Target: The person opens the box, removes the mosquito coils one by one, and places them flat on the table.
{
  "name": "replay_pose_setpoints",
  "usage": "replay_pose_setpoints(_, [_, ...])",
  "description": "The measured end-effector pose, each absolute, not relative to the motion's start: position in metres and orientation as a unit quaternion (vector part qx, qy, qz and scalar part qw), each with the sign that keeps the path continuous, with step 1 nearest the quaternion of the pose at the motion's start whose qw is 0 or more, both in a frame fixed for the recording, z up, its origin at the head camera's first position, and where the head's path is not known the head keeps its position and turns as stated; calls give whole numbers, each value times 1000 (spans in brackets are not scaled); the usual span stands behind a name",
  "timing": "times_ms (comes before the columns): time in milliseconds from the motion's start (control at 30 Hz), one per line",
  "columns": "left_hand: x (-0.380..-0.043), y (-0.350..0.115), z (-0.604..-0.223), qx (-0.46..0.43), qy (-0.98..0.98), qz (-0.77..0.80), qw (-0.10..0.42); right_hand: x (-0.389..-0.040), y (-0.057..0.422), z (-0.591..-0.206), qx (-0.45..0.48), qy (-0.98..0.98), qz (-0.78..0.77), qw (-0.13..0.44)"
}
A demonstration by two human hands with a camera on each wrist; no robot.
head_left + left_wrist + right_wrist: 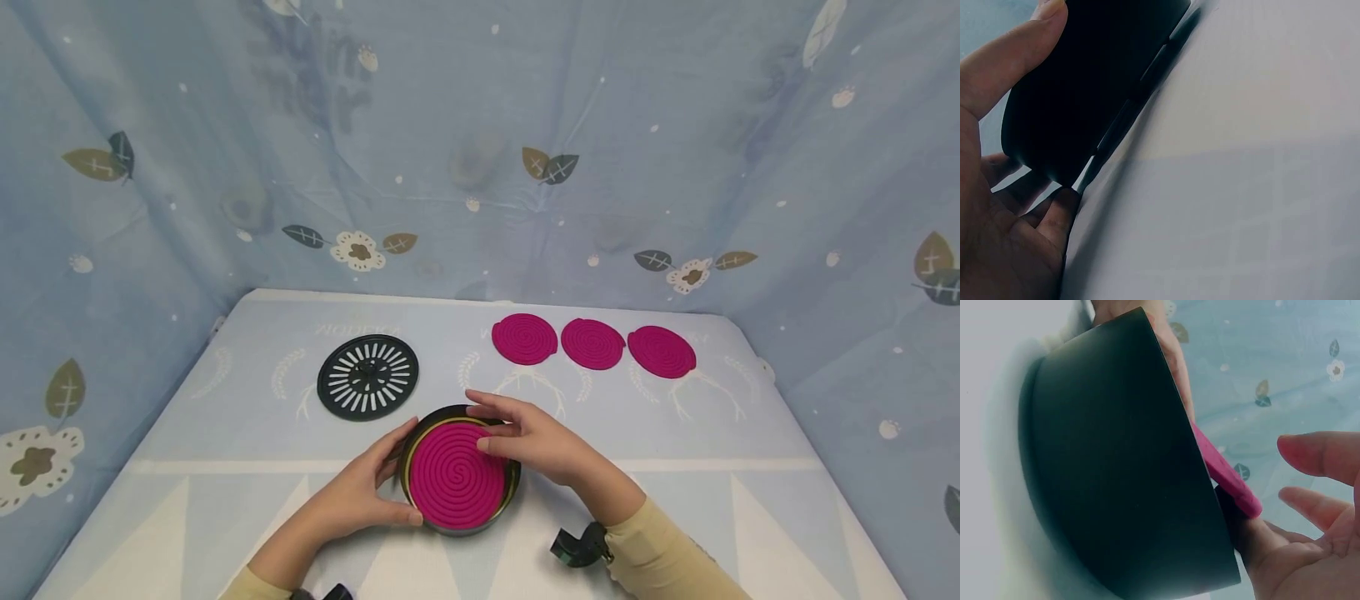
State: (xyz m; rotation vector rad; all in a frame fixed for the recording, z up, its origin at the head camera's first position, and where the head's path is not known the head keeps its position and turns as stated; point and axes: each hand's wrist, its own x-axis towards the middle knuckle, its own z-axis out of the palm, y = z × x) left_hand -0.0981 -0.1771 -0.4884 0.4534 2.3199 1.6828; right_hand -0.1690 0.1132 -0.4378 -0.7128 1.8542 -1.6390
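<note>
A round black tin (pixel 512 492) with a gold inner rim stands on the table near the front. A magenta mosquito coil (pixel 457 475) lies in its mouth; the right wrist view shows the coil's edge (pixel 1229 472) raised and slanting above the tin's rim. My left hand (pixel 356 500) grips the tin's left side, thumb at the near rim and fingers round the far wall. Over the tin's upper right is my right hand (pixel 536 437), its thumb above the coil and apart from the other fingers. Some of those fingers sit right by the coil's raised edge, partly hidden behind the tin.
A black slotted lid (pixel 367 377) lies behind the tin to the left. Three more magenta coils, left (pixel 525 339), middle (pixel 592 343) and right (pixel 662 352), lie in a row at the back right. A patterned blue curtain (pixel 480 167) surrounds the table.
</note>
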Motion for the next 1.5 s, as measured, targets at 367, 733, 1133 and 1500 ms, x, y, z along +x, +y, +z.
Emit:
replay_pose_setpoints(367, [-97, -175, -492, 154, 797, 573, 115, -167, 126, -444, -215, 638, -652, 348])
replay_pose_setpoints(733, [-99, -175, -490, 145, 802, 567, 118, -160, 134, -435, -227, 678, -603, 354])
replay_pose_setpoints(1133, [-98, -175, -487, 144, 800, 569, 123, -155, 131, -437, -216, 706, -594, 319])
replay_pose_setpoints(1500, [-98, -177, -487, 144, 800, 569, 122, -156, 134, -448, -186, 678, -636, 319])
